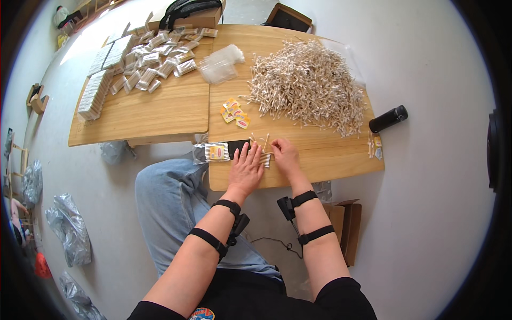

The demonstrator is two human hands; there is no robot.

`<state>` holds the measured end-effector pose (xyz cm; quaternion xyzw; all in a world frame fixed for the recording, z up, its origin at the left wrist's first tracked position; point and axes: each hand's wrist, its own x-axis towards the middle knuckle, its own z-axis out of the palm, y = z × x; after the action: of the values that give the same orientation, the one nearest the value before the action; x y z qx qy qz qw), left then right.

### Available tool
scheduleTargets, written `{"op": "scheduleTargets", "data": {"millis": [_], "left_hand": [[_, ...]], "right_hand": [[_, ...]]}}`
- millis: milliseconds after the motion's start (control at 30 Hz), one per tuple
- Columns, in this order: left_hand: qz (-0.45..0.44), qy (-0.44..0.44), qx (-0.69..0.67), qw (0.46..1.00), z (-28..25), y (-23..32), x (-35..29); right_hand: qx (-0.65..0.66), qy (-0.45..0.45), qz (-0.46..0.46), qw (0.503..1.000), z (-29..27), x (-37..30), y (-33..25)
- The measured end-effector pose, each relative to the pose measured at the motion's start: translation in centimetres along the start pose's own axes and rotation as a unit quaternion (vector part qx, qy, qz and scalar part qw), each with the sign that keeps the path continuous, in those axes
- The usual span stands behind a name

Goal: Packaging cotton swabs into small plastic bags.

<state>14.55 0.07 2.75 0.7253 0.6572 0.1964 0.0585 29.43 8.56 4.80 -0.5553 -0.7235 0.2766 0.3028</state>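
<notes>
My left hand (247, 169) lies flat with fingers stretched out, its fingertips over the right end of a black flat strip (238, 145) and beside a short row of cotton swabs (265, 159). My right hand (286, 154) is closed in a pinch just right of that row, on what looks like a cotton swab, mostly hidden by the fingers. A few loose cotton swabs (266, 140) lie beyond the fingertips. Left of the strip, a clear bag of cotton swabs (216, 152) with a yellow-and-white card sits at the table's near edge.
A large heap of cotton swabs (309, 82) covers the far right. Yellow cards (234, 113) lie left of it, with clear plastic bags (221, 63) behind. Filled packs (152, 61) and stacked packs (96, 95) occupy the left table. A black cylinder (388, 119) is at the right edge.
</notes>
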Motion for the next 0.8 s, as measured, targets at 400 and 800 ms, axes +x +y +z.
{"op": "scheduleTargets", "data": {"millis": [400, 800], "left_hand": [[-0.001, 0.013, -0.001, 1.0, 0.0, -0.1, -0.1], [0.001, 0.014, 0.015, 1.0, 0.1, 0.0, 0.0]], "right_hand": [[-0.179, 0.033, -0.176, 0.967, -1.9, -0.2, 0.6], [-0.153, -0.113, -0.016, 0.982, 1.0, 4.3, -3.6]]}}
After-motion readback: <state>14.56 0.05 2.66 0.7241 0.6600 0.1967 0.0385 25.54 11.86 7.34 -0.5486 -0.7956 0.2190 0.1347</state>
